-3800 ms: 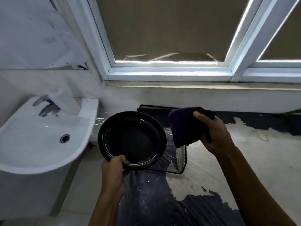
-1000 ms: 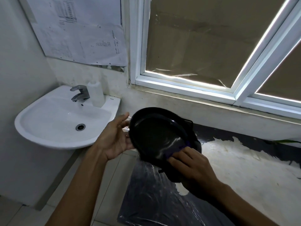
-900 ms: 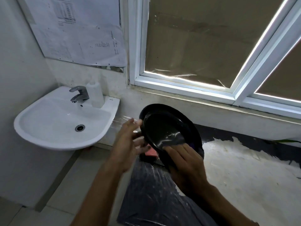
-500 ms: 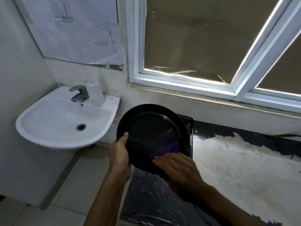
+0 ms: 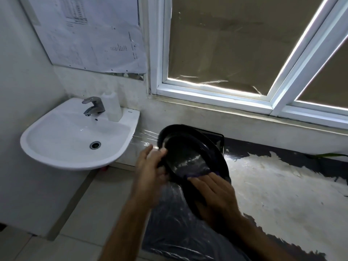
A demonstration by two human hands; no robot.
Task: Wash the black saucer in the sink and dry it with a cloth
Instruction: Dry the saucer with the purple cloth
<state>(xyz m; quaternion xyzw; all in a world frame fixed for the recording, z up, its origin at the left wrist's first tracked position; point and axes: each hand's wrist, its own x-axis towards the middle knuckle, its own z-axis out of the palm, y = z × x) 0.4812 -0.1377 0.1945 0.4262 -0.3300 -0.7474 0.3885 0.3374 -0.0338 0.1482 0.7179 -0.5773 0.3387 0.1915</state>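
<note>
Left of frame: white sink (image 5: 56, 153), tap (image 5: 94, 106) at its back edge with a white bottle (image 5: 113, 108) just beside it. No water visibly running. Paper sheets (image 5: 90, 34) on the wall, upper left.

Centre: left hand (image 5: 150, 170) at the left rim of the black saucer (image 5: 190, 157). It's motion-blurred; fingers look mostly straight against the rim, but can't tell whether they actually grip it.

The saucer is held in the air, clear of the sink and to its right, tilted steeply with its face toward the camera. Glare streaks on the face, probably wet film.

Right of centre: right hand (image 5: 214, 193) pressing a purple cloth (image 5: 195, 173) into the saucer's lower face, fingers flat on top, only a sliver of cloth showing.

Judgement: drying step, washing looks done.

Risks:
- wet rim, steep tilt and loose left-hand contact: the saucer could slip onto the tiled floor (image 5: 56, 232)
- wiping pressure from the right hand could push it out of the left
- back and rim may get missed, left damp
</note>
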